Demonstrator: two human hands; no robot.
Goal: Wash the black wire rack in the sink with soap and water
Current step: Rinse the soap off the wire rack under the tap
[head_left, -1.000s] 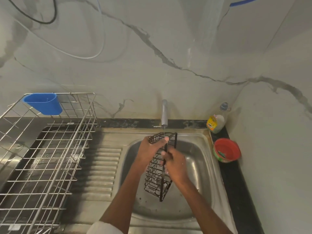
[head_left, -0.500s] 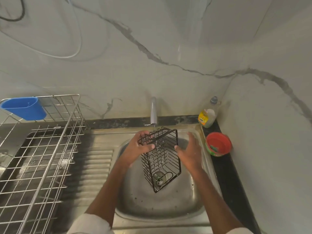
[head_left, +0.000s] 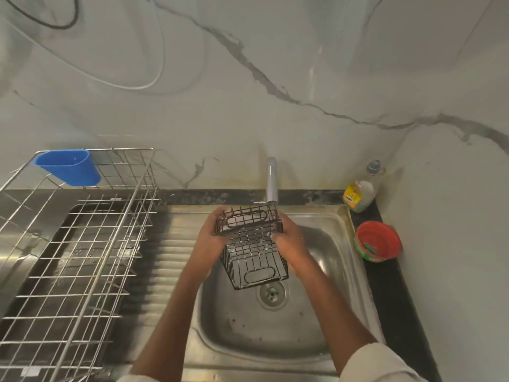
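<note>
Marble-veined wall panels back a steel sink point(head_left: 341, 271) set into a dark counter, with the tap point(head_left: 271, 180) at the far edge of the basin. Over the basin, above and just beyond the drain point(head_left: 272, 293), a person holds the black wire rack point(head_left: 252, 244) between both hands, its far end tucked right under the tap spout and its near end tilted down toward the drain. The left hand point(head_left: 210, 238) wraps the rack's left far corner, fingers curled around the wires. The right hand point(head_left: 290, 244) lies against the right side; its fingers look bent around the frame, though motion blur makes the exact hold hard to read. Whether water is running cannot be told.

To the far right stand a soap bottle point(head_left: 360, 191) and a red bowl point(head_left: 378, 241) on the counter; to the left, a steel dish rack point(head_left: 74, 244) with a blue cup point(head_left: 68, 168) hooked on its far rim.

The step in hand looks like turning the rack under the spout to wet or rinse each face. Doing it well probably means keeping one hand firmly closed on a corner while the other shifts (wet wire is slippery), rotating slowly so every grid face passes under the spout, and keeping the rack low in the basin so splashes stay inside.
</note>
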